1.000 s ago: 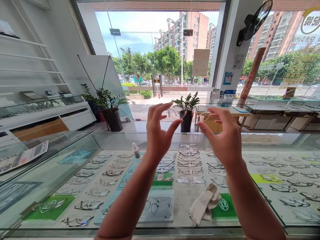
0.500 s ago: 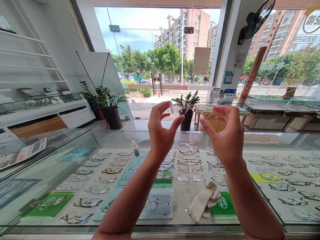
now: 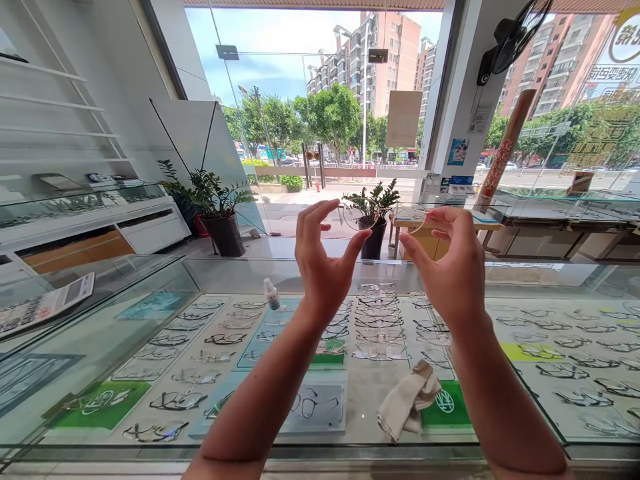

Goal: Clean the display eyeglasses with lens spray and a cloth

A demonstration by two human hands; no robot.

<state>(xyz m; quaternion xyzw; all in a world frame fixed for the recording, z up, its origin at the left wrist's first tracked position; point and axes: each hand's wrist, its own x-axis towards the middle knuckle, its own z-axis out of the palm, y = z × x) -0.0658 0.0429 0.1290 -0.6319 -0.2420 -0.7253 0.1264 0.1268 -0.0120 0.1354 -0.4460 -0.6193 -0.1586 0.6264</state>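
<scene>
Silvery glasses (image 3: 411,231) span left hand (image 3: 324,260) and right hand (image 3: 454,263), each grip half-curled, holding one side; pressure best kept light.

At mid-frame, the left hand (image 3: 325,270) and right hand (image 3: 454,270) hold up thin-rimmed glasses (image 3: 411,219); at lower centre a cloth (image 3: 406,405) (beige, crumpled) lies on the glass counter (image 3: 361,403).

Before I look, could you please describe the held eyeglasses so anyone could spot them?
Start at the glass counter. Above it, the thin-rimmed eyeglasses span the gap between the left hand and right hand; unlike the frames displayed below, they are held aloft.
</scene>
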